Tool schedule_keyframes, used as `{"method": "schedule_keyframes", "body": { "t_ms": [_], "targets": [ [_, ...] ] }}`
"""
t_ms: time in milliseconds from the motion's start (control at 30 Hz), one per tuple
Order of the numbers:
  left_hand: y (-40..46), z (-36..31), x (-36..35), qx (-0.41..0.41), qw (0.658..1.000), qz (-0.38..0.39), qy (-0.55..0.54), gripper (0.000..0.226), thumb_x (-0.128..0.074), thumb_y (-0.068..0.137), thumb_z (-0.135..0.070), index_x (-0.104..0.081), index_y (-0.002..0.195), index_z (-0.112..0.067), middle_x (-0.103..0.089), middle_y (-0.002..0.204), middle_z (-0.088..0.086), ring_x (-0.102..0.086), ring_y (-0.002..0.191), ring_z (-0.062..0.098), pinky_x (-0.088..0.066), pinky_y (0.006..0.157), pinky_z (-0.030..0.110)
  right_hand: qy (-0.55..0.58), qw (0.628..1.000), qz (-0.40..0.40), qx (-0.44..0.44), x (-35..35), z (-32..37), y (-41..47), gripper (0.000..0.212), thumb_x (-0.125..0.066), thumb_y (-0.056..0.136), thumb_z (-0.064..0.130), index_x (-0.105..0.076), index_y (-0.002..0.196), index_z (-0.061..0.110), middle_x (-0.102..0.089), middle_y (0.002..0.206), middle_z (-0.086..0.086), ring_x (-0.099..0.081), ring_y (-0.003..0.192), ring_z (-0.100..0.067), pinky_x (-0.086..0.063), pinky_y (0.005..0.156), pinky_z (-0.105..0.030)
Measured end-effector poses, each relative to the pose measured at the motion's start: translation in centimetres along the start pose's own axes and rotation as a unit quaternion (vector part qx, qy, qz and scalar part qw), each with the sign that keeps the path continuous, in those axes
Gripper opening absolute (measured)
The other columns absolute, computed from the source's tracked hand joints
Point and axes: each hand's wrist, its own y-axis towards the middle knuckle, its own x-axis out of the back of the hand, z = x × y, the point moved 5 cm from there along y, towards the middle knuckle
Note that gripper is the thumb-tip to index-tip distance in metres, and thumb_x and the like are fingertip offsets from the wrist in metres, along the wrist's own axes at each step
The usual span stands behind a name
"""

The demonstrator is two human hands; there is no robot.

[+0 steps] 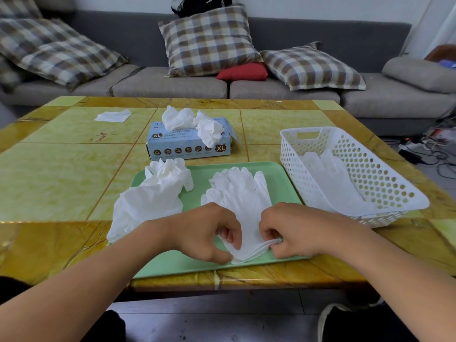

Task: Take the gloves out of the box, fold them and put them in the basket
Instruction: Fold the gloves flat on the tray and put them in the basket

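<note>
A flat stack of white gloves (243, 193) lies on the green tray (278, 178), fingers pointing away from me. My left hand (204, 230) pinches the cuff end at its left side. My right hand (293, 228) pinches the same cuff edge at its right side. A crumpled heap of white gloves (153, 196) sits on the tray's left part and hangs over its edge. The blue glove box (188, 144) stands behind the tray with gloves (192, 122) bulging out of its top. The white perforated basket (385, 178) at the right holds flat white gloves (333, 178).
A single white glove or tissue (113, 116) lies at the far left of the yellow tiled table (61, 174). Beyond the table stands a grey sofa (172, 85) with checked cushions. Cables lie on the floor at the far right.
</note>
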Motion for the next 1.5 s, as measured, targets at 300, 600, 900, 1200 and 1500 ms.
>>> {"method": "schedule_keyframes", "body": {
  "t_ms": [300, 600, 900, 1200, 1500],
  "targets": [
    [0.1, -1.2, 2.3, -0.048, 0.97, -0.237, 0.001, 0.046, -0.092, 0.066, -0.042, -0.062, 0.098, -0.027, -0.054, 0.088, -0.007, -0.051, 0.076, 0.008, -0.036, 0.065, 0.016, 0.453, 0.888, -0.067, 0.035, 5.1, -0.5, -0.7, 0.009, -0.061, 0.075, 0.011, -0.067, 0.074, 0.004, -0.06, 0.068, -0.008, -0.051, 0.064, -0.013, -0.042, 0.06, -0.025],
    [-0.4, -5.1, 7.4, 0.048, 0.842, -0.372, -0.389, 0.019, -0.069, 0.093, -0.028, -0.079, 0.083, -0.014, -0.077, 0.083, 0.008, -0.072, 0.074, 0.017, -0.056, 0.069, 0.033, 0.742, 0.654, -0.069, 0.13, 6.8, -0.7, -1.7, 0.075, -0.07, 0.082, 0.054, -0.057, 0.141, 0.008, -0.056, 0.143, -0.017, -0.05, 0.135, -0.032, -0.038, 0.115, -0.044],
    [-1.1, -5.4, 8.8, 0.088, 0.83, -0.339, -0.434, 0.03, -0.062, 0.096, -0.033, -0.075, 0.101, -0.007, -0.078, 0.097, 0.011, -0.075, 0.092, 0.029, -0.059, 0.088, 0.044, 0.67, 0.671, -0.316, 0.005, 8.4, 0.6, -2.2, 0.027, -0.066, 0.093, 0.017, -0.073, 0.114, 0.003, -0.075, 0.112, -0.018, -0.071, 0.107, -0.035, -0.057, 0.095, -0.046],
    [4.0, -12.9, 15.3, -0.014, 0.853, -0.354, -0.385, 0.045, -0.05, 0.103, -0.042, -0.076, 0.1, -0.005, -0.076, 0.101, 0.015, -0.074, 0.09, 0.029, -0.059, 0.082, 0.039, 0.601, 0.675, -0.428, 0.021, 17.9, -4.2, -10.2, 0.028, -0.07, 0.09, 0.017, -0.073, 0.112, 0.001, -0.075, 0.111, -0.016, -0.073, 0.104, -0.027, -0.058, 0.093, -0.04],
    [13.2, -17.7, 15.0, -0.063, 0.867, -0.334, -0.364, 0.021, -0.067, 0.096, -0.022, -0.077, 0.098, -0.004, -0.078, 0.095, 0.008, -0.072, 0.077, 0.015, -0.059, 0.068, 0.028, 0.586, 0.681, -0.436, -0.048, 19.4, -12.5, -15.2, 0.017, -0.066, 0.094, 0.013, -0.075, 0.108, 0.008, -0.078, 0.101, -0.01, -0.076, 0.084, -0.02, -0.063, 0.072, -0.032]
  ]
}}
